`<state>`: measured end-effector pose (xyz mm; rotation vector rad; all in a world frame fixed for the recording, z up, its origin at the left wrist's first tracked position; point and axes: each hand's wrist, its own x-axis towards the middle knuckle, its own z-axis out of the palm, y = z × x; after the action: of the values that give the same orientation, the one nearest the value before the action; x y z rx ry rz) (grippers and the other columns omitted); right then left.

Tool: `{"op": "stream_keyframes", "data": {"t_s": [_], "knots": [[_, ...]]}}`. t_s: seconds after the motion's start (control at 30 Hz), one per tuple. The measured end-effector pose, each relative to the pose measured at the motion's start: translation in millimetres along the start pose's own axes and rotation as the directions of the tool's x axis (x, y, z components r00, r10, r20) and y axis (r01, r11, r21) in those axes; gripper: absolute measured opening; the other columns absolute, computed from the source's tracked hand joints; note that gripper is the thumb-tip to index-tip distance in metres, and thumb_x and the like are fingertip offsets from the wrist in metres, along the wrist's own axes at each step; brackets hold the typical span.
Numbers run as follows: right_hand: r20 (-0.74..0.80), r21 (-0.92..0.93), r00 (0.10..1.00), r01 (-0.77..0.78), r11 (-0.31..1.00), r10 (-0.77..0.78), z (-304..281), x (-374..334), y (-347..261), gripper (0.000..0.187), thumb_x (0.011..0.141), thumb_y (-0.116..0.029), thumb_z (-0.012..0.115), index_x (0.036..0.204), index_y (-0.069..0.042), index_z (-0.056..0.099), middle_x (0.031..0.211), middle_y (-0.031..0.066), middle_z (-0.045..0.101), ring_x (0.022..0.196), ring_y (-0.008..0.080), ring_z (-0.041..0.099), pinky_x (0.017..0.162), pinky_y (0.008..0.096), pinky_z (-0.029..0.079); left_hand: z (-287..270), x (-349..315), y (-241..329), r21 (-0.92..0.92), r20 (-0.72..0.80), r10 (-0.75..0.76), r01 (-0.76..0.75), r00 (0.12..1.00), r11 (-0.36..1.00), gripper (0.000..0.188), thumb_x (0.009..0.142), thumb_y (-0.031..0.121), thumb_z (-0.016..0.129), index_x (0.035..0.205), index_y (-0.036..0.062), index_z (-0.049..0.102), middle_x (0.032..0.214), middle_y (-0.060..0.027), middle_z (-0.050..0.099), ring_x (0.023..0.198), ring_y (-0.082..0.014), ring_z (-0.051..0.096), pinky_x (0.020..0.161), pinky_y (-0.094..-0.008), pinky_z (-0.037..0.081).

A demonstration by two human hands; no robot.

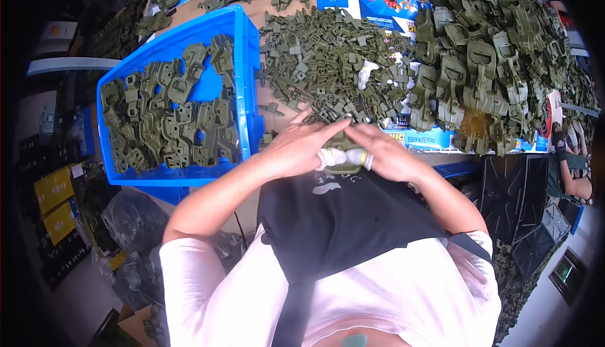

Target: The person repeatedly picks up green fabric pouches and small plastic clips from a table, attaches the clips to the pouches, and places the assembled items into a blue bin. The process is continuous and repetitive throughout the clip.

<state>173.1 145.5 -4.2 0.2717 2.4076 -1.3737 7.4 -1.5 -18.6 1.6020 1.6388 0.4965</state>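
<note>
Olive-green part is between both hands at the near edge of the table, mostly covered; we see only a strip under the thumbs, so we can't read its full shape. Left hand and right hand both grasp it: white-wrapped thumbs on top, nearly tip to tip, index fingers converging beyond. Undersides hidden; we can't tell what the fingers do below. Forearms angle inward, elbows out. Pile of small green pieces just ahead, individual shapes hard to separate. Blue bin at left.
</note>
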Motion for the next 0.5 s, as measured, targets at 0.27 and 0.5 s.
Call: {"op": "stream_keyframes", "data": {"t_s": [0.27,0.5], "knots": [[-0.169,-0.018,0.981,0.092,0.996,-0.094,30.9,-13.9,23.4,0.051,0.083,-0.017,0.056,0.128,0.002,0.040,0.121,0.0231,0.048,0.110,0.0376,0.049,0.093,0.0402,0.040,6.8,5.5,6.8,-0.021,0.091,-0.062,0.064,0.994,0.998,0.073,0.070,0.018,0.063,0.137,0.0159,0.035,0.098,-0.0181,0.058,0.100,-0.0312,0.055,0.106,-0.0447,0.025],[-0.208,0.083,0.977,0.060,0.995,-0.041,29.5,-10.0,19.7,0.048,0.077,-0.017,0.064,0.121,0.000,0.050,0.116,0.0196,0.052,0.106,0.0346,0.053,0.089,0.0371,0.043,1.8,4.0,14.2,0.011,0.179,-0.133,0.133,0.975,0.991,0.070,0.073,0.027,0.068,0.136,0.0183,0.037,0.106,-0.0141,0.058,0.109,-0.0285,0.051,0.106,-0.0470,0.021]]}}
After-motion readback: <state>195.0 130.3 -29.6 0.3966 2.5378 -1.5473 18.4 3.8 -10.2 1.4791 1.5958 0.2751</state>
